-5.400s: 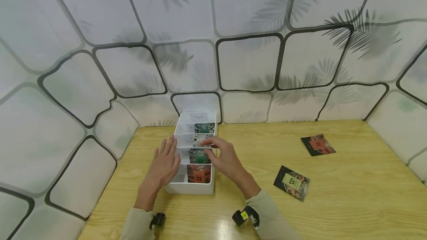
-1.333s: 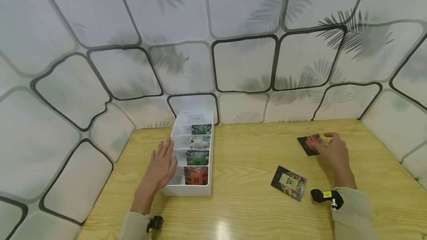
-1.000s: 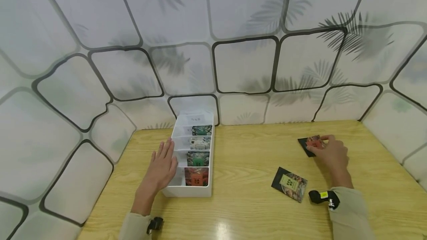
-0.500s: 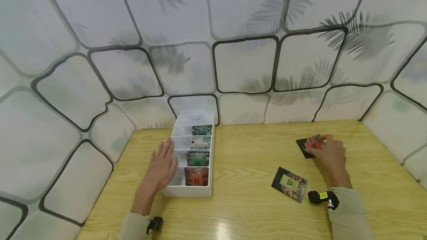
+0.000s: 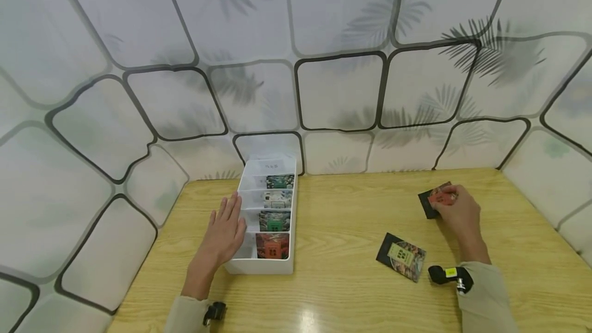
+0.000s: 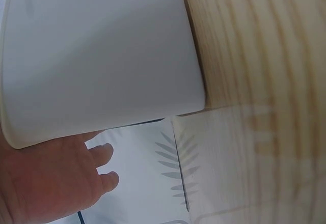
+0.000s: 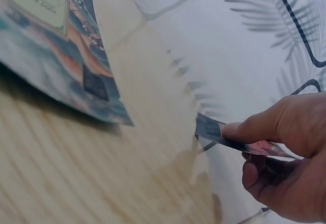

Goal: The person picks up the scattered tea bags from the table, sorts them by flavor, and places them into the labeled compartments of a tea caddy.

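Note:
My right hand (image 5: 461, 216) is at the far right of the table, pinching a black tea sachet with a red label (image 5: 427, 206). In the right wrist view the thumb lies on top of this sachet (image 7: 209, 128) and the fingers are under it; it is raised off the wood. My left hand (image 5: 223, 233) lies with straight fingers along the left side of a white divided box (image 5: 261, 267). Tea sachets stand in several of its compartments, a red one (image 5: 272, 245) at the front and a green one (image 5: 275, 221) behind it. The left wrist view shows the box's plain outer wall (image 6: 107, 56).
Another tea sachet (image 5: 401, 257), with a pale yellow-green label, lies on the wooden table (image 5: 342, 220) between the box and my right forearm. It looms close in the right wrist view. A patterned white wall covering (image 5: 342, 91) rises behind the table's back edge.
My right hand has left the box for the red-labelled sachet, pinched it, and lifted and turned it slightly. My left hand stays at the box's side.

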Demonstrator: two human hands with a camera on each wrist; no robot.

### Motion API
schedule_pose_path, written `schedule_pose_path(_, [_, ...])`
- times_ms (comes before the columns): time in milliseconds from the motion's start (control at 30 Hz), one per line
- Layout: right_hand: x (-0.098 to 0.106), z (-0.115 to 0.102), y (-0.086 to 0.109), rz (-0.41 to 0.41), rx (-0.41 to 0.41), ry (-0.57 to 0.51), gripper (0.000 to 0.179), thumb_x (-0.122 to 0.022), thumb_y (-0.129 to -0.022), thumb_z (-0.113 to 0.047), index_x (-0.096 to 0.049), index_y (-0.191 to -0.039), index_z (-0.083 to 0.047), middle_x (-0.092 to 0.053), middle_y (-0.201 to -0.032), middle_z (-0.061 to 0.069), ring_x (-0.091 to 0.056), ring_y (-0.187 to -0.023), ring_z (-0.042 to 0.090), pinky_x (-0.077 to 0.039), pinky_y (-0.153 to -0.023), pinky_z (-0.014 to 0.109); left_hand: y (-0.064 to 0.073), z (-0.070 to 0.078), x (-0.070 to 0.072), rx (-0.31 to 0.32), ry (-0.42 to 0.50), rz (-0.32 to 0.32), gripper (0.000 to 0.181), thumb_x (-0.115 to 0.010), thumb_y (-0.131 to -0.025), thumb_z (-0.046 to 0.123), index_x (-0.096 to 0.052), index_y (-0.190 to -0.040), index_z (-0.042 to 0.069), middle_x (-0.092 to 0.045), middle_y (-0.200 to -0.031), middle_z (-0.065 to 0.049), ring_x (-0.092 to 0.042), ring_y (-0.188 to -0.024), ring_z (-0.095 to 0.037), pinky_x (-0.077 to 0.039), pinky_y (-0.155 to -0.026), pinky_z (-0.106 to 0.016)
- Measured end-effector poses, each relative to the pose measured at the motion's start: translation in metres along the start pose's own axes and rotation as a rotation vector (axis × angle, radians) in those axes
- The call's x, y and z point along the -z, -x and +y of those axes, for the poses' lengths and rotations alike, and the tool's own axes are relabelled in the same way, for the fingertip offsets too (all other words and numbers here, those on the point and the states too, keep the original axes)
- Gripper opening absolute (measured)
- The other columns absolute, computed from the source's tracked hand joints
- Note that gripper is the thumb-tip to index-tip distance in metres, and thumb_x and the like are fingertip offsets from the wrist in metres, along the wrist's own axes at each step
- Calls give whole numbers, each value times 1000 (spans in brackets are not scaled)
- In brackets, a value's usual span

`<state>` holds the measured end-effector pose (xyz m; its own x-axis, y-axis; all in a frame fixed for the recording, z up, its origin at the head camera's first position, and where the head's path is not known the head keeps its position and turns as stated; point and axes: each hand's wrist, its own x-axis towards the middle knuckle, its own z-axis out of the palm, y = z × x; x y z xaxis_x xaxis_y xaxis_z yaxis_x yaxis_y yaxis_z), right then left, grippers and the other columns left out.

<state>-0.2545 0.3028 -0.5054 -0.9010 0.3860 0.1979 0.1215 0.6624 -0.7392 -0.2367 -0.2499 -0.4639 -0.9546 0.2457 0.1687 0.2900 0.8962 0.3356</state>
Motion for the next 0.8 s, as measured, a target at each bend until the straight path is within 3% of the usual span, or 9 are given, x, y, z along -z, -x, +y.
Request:
schedule_pose_path(200, [4, -4, -2, 39, -2, -1, 36, -63, -97, -16, -62, -126, 5, -63, -121, 34, -61, -102, 51, -52, -79, 59, 0, 0, 0, 0, -1, 1, 57, -33, -111, 21, -22, -161, -4, -15, -170, -19, -10, -155, -44, -10, -120, -68])
schedule_pose_path(300, [7, -7, 0, 79, -4, 3, 32, -57, -98, -16, -65, -124, 1, -67, -116, 31, -61, -93, 45, -51, -69, 46, 1, 0, 0, -1, -10, 4, 57, -34, -111, 21, -23, -161, -5, -16, -169, -19, -11, -154, -45, -11, -119, -68])
schedule_pose_path(433, [9, -13, 2, 139, 0, -11, 28, -54, -101, -17, -68, -122, -2, -70, -112, 25, -57, -81, 33, -42, -57, 29, 2, 1, 0, 3, -7, -1, 57, -34, -111, 20, -22, -161, -5, -15, -169, -19, -10, -154, -45, -11, -119, -68])
schedule_pose_path(633, [11, -19, 2, 254, 16, -55, 26, -62, -100, -18, -68, -120, -2, -71, -112, 25, -60, -86, 29, -39, -63, 24, 3, 2, 1, 4, 2, -3, 57, -35, -110, 20, -22, -161, -5, -15, -169, -20, -11, -154, -45, -11, -119, -68])
schedule_pose_path(800, [11, -24, 1, 343, 102, -95, 26, -74, -95, -18, -73, -115, -1, -72, -99, 21, -53, -71, -1, -37, -60, 15, 2, 1, 0, -1, -1, 3, 57, -35, -110, 19, -22, -161, -5, -15, -169, -20, -11, -154, -45, -11, -119, -68])
